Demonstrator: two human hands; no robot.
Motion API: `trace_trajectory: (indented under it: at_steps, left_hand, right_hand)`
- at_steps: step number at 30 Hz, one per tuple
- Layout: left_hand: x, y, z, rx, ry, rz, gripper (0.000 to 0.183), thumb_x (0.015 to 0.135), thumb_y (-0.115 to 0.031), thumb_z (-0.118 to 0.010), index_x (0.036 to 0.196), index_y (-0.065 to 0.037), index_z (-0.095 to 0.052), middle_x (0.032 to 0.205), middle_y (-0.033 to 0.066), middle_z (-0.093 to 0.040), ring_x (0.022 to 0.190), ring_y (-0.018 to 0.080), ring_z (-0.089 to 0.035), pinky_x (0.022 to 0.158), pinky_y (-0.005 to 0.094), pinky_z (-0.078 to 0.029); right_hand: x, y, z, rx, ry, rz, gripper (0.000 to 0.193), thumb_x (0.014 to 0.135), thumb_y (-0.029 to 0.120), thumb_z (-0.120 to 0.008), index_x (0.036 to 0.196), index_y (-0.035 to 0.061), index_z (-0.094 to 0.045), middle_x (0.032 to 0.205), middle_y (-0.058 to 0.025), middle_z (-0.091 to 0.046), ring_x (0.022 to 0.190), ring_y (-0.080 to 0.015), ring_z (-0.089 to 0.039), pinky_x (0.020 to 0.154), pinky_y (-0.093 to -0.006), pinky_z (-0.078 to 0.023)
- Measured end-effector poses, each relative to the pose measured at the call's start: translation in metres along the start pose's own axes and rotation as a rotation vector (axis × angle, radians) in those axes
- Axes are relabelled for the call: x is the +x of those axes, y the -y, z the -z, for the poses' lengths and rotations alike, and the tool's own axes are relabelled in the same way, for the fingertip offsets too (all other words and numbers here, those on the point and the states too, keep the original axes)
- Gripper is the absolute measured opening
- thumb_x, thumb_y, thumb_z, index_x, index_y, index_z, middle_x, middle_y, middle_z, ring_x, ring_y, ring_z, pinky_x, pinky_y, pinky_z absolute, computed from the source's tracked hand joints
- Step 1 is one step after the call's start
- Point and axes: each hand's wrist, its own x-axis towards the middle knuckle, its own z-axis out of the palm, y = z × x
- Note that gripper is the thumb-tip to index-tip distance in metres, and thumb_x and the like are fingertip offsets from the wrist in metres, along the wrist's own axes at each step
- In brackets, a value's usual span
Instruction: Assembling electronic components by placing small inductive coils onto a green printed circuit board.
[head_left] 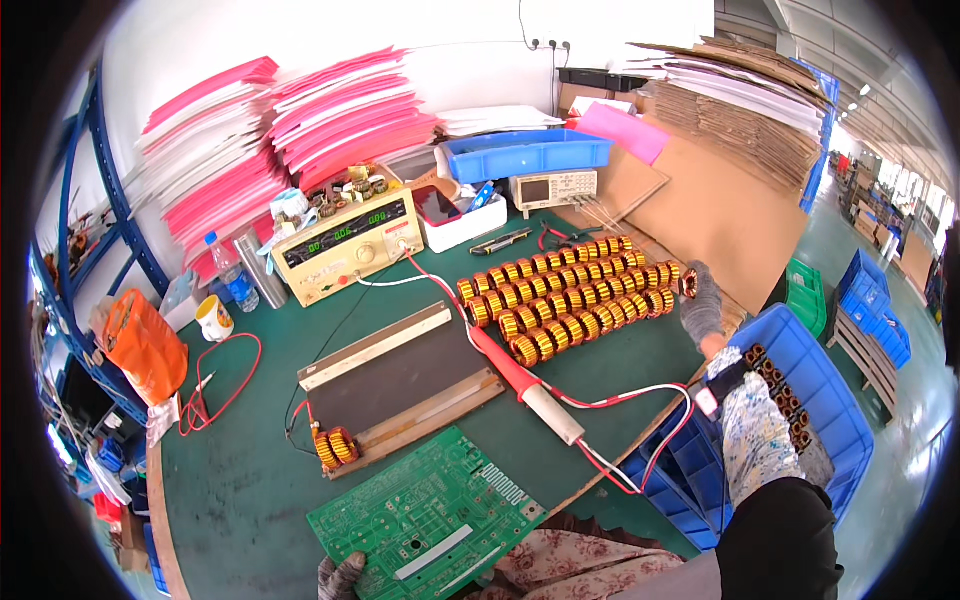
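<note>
My left hand (341, 577), in a grey glove, grips the lower left edge of a green circuit board (425, 510) near the table's front edge. At the right, my gloved right hand (704, 302) has its fingertips on a copper-wound toroidal coil (689, 284), at the end of the rows. Several rows of similar toroidal coils (560, 300) stand on edge across the table. Two more wound coils (337, 447) sit at the corner of a dark board with wooden rails (400, 370).
A red-and-white handled probe (545, 405) with cables crosses the table. Behind are a bench meter (345, 250), an oscilloscope (555, 190) and a utility knife (500, 242). A blue crate of coils (840, 400) stands right. A mug (213, 318), bottle (232, 275) and orange bag (145, 345) stand left.
</note>
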Motion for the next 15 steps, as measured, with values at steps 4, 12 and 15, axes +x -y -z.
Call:
trace_trajectory:
  at_steps: [4,12,15]
  left_hand:
    - [-0.006,-0.004,0.001,-0.093,-0.046,0.100,0.033,0.089,-0.024,-0.055,0.111,0.000,-0.059,0.105,0.0092,-0.062,0.095,0.0184,-0.055,0.083,0.0319,-0.044]
    - [0.003,0.030,0.016,-0.066,0.001,0.025,0.028,0.091,-0.014,-0.053,0.117,-0.005,-0.058,0.115,0.0113,-0.057,0.102,0.0187,-0.053,0.088,0.0334,-0.043]
    - [0.001,0.018,0.012,-0.123,0.000,0.042,0.032,0.089,-0.021,-0.057,0.116,-0.003,-0.057,0.112,0.0102,-0.058,0.101,0.0181,-0.054,0.087,0.0326,-0.043]
  right_hand:
    - [-0.005,-0.016,-0.011,-0.074,0.471,-0.184,0.045,0.069,-0.006,-0.056,0.111,0.0093,-0.049,0.106,-0.0205,-0.058,0.102,-0.0374,-0.054,0.089,-0.0394,-0.044]
    - [-0.004,-0.017,-0.018,-0.214,0.647,-0.083,0.060,0.070,-0.004,-0.056,0.127,0.0053,-0.039,0.115,-0.0243,-0.054,0.109,-0.0385,-0.051,0.094,-0.0413,-0.041]
    - [-0.009,0.031,-0.015,-0.533,0.625,0.094,0.063,0.071,0.001,-0.056,0.130,0.0023,-0.035,0.119,-0.0246,-0.051,0.113,-0.0366,-0.048,0.098,-0.0432,-0.038]
